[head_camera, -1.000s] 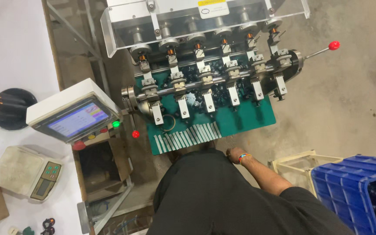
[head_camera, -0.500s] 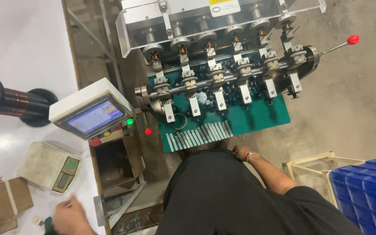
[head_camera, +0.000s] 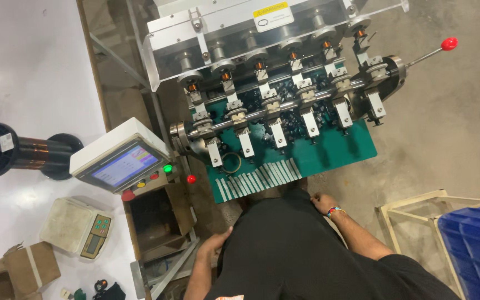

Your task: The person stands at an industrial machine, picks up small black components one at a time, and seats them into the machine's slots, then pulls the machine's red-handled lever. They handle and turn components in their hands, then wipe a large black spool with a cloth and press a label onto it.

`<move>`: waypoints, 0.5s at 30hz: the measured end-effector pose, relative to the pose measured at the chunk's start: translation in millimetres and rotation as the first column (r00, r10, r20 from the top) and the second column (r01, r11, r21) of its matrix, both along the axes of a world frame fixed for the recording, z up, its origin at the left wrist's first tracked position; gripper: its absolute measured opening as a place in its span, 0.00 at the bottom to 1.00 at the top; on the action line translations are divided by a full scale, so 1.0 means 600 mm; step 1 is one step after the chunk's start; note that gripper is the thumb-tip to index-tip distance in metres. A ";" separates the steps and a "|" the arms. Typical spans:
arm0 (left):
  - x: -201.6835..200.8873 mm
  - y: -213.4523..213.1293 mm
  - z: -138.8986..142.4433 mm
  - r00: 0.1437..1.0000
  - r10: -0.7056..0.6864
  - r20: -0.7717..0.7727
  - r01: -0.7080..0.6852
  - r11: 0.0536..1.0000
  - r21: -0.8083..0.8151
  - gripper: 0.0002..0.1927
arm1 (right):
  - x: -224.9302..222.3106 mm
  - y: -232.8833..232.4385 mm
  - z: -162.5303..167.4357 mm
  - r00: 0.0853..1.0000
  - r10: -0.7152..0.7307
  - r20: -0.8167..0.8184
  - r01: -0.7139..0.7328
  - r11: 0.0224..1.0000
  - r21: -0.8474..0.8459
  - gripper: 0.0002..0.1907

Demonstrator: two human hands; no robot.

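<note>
My left hand [head_camera: 213, 245] rests with its fingers spread against my black clothing [head_camera: 295, 250], holding nothing. My right hand [head_camera: 322, 202], with a coloured band on the wrist, lies on the other side of the clothing, just below the front edge of the green mat [head_camera: 337, 156]. Its fingers are curled and partly hidden, and nothing shows in it. Above the mat stands a winding machine [head_camera: 284, 105] with a row of several spindles and small copper coils under a clear guard [head_camera: 218, 30]. Neither hand touches the machine.
A lever with a red ball [head_camera: 449, 43] sticks out at the machine's right. A touchscreen box [head_camera: 119, 164] with green [head_camera: 168, 168] and red [head_camera: 191, 179] buttons is left of it. A copper wire spool [head_camera: 23, 153], scale [head_camera: 79, 228], cardboard box [head_camera: 26, 269], wooden frame [head_camera: 418, 204], blue crate [head_camera: 476, 239].
My left hand has come from the white table at the lower left over to my black clothing. The view has shifted, so the machine sits further right. My right hand stays put.
</note>
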State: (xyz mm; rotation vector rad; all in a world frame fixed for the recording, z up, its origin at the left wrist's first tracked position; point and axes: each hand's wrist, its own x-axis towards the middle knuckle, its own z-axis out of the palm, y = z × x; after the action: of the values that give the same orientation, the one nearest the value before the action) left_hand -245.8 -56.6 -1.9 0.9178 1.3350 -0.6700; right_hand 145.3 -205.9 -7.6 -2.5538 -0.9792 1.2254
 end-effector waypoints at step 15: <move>0.242 -0.042 -0.003 0.679 0.669 0.304 -0.725 0.677 0.128 0.12 | 0.283 -0.021 0.014 0.784 -0.125 -0.607 0.066 0.991 -0.119 0.35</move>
State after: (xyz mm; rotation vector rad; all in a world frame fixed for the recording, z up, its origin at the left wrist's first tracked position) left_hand -100.7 -81.5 -3.5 0.5584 1.4324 0.2120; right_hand 315.3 -218.3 1.0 -1.9741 -0.6373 1.9234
